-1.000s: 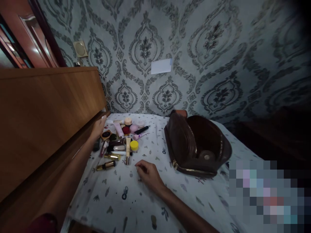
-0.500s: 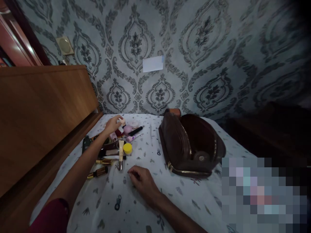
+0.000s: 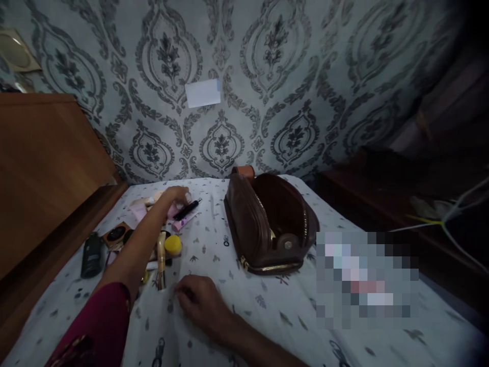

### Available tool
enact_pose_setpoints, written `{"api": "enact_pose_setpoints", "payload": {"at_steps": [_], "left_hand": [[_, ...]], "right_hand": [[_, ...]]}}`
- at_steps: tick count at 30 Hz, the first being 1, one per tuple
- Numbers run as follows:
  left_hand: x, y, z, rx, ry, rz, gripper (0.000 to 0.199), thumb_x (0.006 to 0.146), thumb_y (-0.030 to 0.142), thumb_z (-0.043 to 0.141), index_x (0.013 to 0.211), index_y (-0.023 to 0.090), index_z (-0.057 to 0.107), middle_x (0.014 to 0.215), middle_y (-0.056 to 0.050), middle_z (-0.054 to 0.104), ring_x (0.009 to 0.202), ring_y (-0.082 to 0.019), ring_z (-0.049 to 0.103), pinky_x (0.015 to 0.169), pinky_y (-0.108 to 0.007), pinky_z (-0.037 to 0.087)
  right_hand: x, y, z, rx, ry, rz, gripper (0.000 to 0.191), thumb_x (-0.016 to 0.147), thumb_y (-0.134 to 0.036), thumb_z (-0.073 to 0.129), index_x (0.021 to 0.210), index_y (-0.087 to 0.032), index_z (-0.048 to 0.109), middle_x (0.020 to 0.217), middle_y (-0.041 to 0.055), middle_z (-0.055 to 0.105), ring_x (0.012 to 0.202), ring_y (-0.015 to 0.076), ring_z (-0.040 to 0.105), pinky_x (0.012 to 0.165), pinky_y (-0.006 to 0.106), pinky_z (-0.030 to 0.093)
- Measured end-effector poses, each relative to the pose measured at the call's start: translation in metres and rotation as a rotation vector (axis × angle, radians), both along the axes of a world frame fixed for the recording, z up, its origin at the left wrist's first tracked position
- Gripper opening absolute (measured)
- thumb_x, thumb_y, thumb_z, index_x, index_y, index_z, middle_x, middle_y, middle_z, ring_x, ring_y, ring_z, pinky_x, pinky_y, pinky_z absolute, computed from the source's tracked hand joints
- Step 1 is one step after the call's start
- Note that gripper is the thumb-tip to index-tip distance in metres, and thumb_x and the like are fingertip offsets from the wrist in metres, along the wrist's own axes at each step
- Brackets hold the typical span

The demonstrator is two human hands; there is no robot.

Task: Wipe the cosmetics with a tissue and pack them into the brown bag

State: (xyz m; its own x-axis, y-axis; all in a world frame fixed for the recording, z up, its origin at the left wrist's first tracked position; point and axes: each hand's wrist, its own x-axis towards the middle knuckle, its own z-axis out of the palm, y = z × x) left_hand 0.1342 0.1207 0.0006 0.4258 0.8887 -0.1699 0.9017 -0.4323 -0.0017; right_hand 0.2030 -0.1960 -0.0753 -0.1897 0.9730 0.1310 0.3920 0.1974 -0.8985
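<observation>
My left hand (image 3: 176,195) reaches over the far part of a cluster of cosmetics, its fingers curled down around something pale and roundish that they mostly hide. Just beside it lie a black pen-like tube (image 3: 187,209) and a lilac-and-white tube (image 3: 183,222). Closer to me are a beige tube with a metallic cap (image 3: 161,260) and a yellow-lidded jar (image 3: 173,245). My forearm covers some of the pile. My right hand (image 3: 198,300) rests on the sheet, fingers loosely curled, with nothing visible in it.
A brown leather bag (image 3: 248,229) stands unzipped right of centre. A dark green bottle (image 3: 91,255) and a square compact (image 3: 116,234) lie at the left. The wooden cabinet (image 3: 46,168) borders the left side; patterned wallpaper (image 3: 221,142) rises behind. A blurred patch covers the right.
The view has swung to the right. My left hand has moved rightward over the cosmetics, from a small pale item to the roundish one. My right hand stays on the sheet.
</observation>
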Motion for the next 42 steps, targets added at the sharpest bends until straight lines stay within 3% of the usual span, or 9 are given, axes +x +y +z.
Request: {"api": "enact_pose_setpoints", "payload": {"at_steps": [8, 14, 17, 21, 24, 27, 32, 38, 42], "left_hand": [[0.007, -0.020, 0.023, 0.152, -0.217, 0.011, 0.073, 0.077, 0.054, 0.064, 0.139, 0.021, 0.044, 0.129, -0.012, 0.062, 0.113, -0.030, 0.060, 0.087, -0.034, 0.046], [0.027, -0.060, 0.021, 0.118, -0.300, -0.058, 0.061, 0.068, 0.042, 0.076, 0.123, 0.022, 0.058, 0.114, -0.009, 0.068, 0.104, -0.030, 0.062, 0.086, -0.035, 0.047], [0.015, -0.094, 0.025, 0.128, -0.370, -0.112, 0.065, 0.073, 0.045, 0.071, 0.130, 0.022, 0.051, 0.121, -0.008, 0.064, 0.109, -0.028, 0.061, 0.090, -0.036, 0.047], [-0.016, -0.165, 0.020, 0.123, -0.542, -0.220, 0.066, 0.073, 0.043, 0.071, 0.131, 0.022, 0.049, 0.124, -0.005, 0.062, 0.111, -0.026, 0.059, 0.096, -0.036, 0.046], [-0.034, -0.225, 0.002, 0.122, -0.690, -0.265, 0.063, 0.073, 0.035, 0.071, 0.130, 0.020, 0.050, 0.126, -0.008, 0.061, 0.116, -0.027, 0.058, 0.100, -0.039, 0.044], [-0.046, -0.269, -0.014, 0.124, -0.765, -0.231, 0.064, 0.073, 0.033, 0.071, 0.132, 0.020, 0.049, 0.133, -0.010, 0.057, 0.123, -0.028, 0.054, 0.104, -0.041, 0.042], [-0.067, -0.304, -0.020, -0.021, -0.888, -0.206, 0.071, 0.075, 0.044, 0.074, 0.135, 0.019, 0.047, 0.131, -0.010, 0.059, 0.121, -0.027, 0.055, 0.103, -0.038, 0.042], [-0.076, -0.334, -0.016, 0.272, -1.160, 0.114, 0.034, 0.099, 0.044, 0.037, 0.105, 0.018, 0.057, 0.094, -0.004, 0.064, 0.090, -0.019, 0.060, 0.084, -0.030, 0.046], [-0.059, -0.351, -0.031, 0.336, -1.108, 0.048, 0.033, 0.101, 0.038, 0.032, 0.101, 0.018, 0.058, 0.097, -0.005, 0.062, 0.093, -0.019, 0.058, 0.086, -0.031, 0.046]], "right_hand": [[0.001, 0.001, 0.002, 0.019, -0.016, 0.022, 0.023, 0.078, -0.011, 0.055, 0.090, -0.017, 0.073, 0.080, 0.0029, 0.071, 0.072, 0.0148, 0.062, 0.071, 0.024, 0.045], [0.001, 0.002, -0.004, 0.027, 0.176, 0.007, 0.017, 0.077, -0.012, 0.054, 0.082, -0.017, 0.069, 0.069, -0.0007, 0.064, 0.065, 0.0121, 0.055, 0.063, 0.022, 0.042], [0.004, 0.010, -0.006, -0.051, 0.470, -0.054, 0.013, 0.082, -0.027, 0.057, 0.087, -0.018, 0.065, 0.067, -0.0018, 0.060, 0.058, 0.0115, 0.055, 0.057, 0.022, 0.043], [0.015, 0.022, 0.005, -0.290, 1.012, -0.213, 0.041, 0.080, -0.056, 0.062, 0.102, -0.022, 0.058, 0.082, 0.0003, 0.063, 0.064, 0.0142, 0.062, 0.052, 0.024, 0.047], [0.024, 0.020, 0.017, -0.374, 1.208, -0.068, 0.043, 0.075, -0.057, 0.071, 0.100, -0.024, 0.059, 0.083, -0.0014, 0.065, 0.070, 0.0131, 0.063, 0.062, 0.025, 0.053], [0.030, 0.006, 0.021, -0.387, 1.152, 0.098, 0.044, 0.069, -0.046, 0.080, 0.103, -0.024, 0.062, 0.086, -0.0026, 0.066, 0.067, 0.0109, 0.061, 0.063, 0.024, 0.053], [0.040, -0.022, 0.010, -0.333, 0.971, 0.052, 0.056, 0.065, -0.040, 0.084, 0.113, -0.025, 0.061, 0.097, -0.0011, 0.065, 0.079, 0.0127, 0.063, 0.072, 0.026, 0.053], [0.048, -0.037, -0.001, 0.044, 0.272, 0.032, 0.069, 0.069, -0.043, 0.080, 0.129, -0.020, 0.056, 0.123, 0.0097, 0.061, 0.112, 0.0253, 0.058, 0.100, 0.042, 0.045], [0.042, -0.040, -0.010, 0.242, -0.091, -0.017, 0.067, 0.071, -0.041, 0.076, 0.130, -0.017, 0.055, 0.120, 0.0128, 0.061, 0.111, 0.0287, 0.056, 0.099, 0.047, 0.044]]}}
